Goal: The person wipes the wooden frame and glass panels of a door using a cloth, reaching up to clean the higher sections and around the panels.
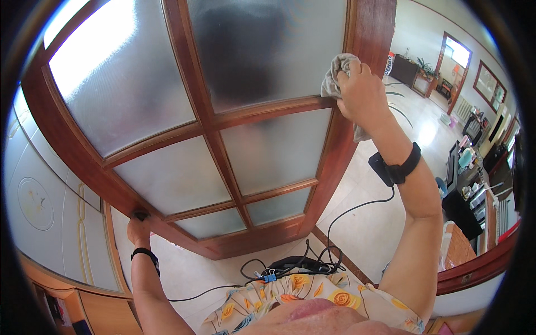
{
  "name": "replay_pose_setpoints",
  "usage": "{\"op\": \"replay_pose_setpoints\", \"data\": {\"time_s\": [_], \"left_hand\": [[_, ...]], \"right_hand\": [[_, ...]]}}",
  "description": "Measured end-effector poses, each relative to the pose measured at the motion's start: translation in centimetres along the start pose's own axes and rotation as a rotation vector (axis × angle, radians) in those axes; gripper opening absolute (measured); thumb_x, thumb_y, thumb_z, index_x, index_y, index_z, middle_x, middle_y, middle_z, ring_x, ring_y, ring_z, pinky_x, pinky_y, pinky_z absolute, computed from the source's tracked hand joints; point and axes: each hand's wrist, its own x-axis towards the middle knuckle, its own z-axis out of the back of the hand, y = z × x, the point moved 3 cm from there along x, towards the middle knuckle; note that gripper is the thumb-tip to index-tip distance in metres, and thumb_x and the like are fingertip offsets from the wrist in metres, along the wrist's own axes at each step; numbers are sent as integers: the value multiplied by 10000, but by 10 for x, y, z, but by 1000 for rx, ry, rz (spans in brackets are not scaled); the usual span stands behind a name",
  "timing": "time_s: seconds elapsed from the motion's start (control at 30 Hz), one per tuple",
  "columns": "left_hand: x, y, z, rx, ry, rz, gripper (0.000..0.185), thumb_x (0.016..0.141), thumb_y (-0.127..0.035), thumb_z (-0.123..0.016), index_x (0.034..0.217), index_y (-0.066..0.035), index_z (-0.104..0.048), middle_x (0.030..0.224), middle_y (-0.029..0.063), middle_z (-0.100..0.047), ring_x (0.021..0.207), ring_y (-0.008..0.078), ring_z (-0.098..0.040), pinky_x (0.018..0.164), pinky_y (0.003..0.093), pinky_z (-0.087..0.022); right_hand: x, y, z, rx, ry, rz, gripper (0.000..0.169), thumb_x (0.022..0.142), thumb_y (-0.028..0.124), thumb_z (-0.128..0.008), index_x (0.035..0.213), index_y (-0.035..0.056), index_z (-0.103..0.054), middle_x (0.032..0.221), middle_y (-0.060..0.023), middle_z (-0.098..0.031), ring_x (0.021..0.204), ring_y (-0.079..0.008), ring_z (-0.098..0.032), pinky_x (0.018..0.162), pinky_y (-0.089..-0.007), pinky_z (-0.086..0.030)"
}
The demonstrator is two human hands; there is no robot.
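Observation:
My right hand [363, 98] grips a crumpled light grey cloth [333, 79] and presses it to the wooden door [366, 46] at the corner of a glass pane. Part of the cloth [361, 134] hangs down below my palm. The door's reddish-brown frame divides several frosted glass panes [276, 50]. Low on the left, my left hand [138, 230] holds the door's edge by a dark door handle [141, 215]. My fingers there are partly hidden.
Black cables [335, 255] loop from my right wrist's black band [395, 167] to a dark pouch at my waist. A white cabinet [54, 188] stands at the left. Beyond the door, right, are a cluttered desk [473, 184] and potted plants [425, 69].

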Motion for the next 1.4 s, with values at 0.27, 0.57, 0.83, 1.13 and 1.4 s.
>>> {"op": "replay_pose_setpoints", "data": {"time_s": [0.27,0.57,0.83,1.13,1.4], "left_hand": [[7,4,-8,23,61,-4,469,794,-377,-618,1116,-35,-618,1012,252,-683,988,428,-642,831,491,-520],[3,-4,-4,26,62,30,382,795,-330,-601,1047,-59,-694,1016,235,-689,985,403,-654,838,466,-530],[0,-5,-2,4,24,42,381,797,-367,-614,1017,-72,-714,994,224,-698,970,390,-664,811,466,-537],[14,14,-21,50,63,30,464,789,-434,-623,1088,-84,-677,1004,219,-700,966,394,-666,810,461,-536],[7,0,-7,2,30,23,514,794,-479,-613,1117,-81,-656,1018,218,-696,979,395,-661,817,460,-533]], "right_hand": [[-12,14,-4,74,178,-19,186,663,150,-694,803,28,-685,935,-151,-596,855,-294,-625,673,-377,-553],[-3,14,-4,256,309,-58,265,659,238,-658,809,26,-713,900,-166,-650,835,-315,-654,713,-433,-537],[27,65,12,349,380,59,322,676,295,-608,820,20,-693,822,-178,-624,792,-362,-630,700,-448,-510],[82,160,42,525,413,292,226,701,279,-625,769,90,-727,731,-134,-677,704,-328,-662,642,-446,-532],[80,170,38,612,279,293,273,705,306,-615,771,59,-711,764,-148,-671,723,-331,-655,636,-431,-524]]}}
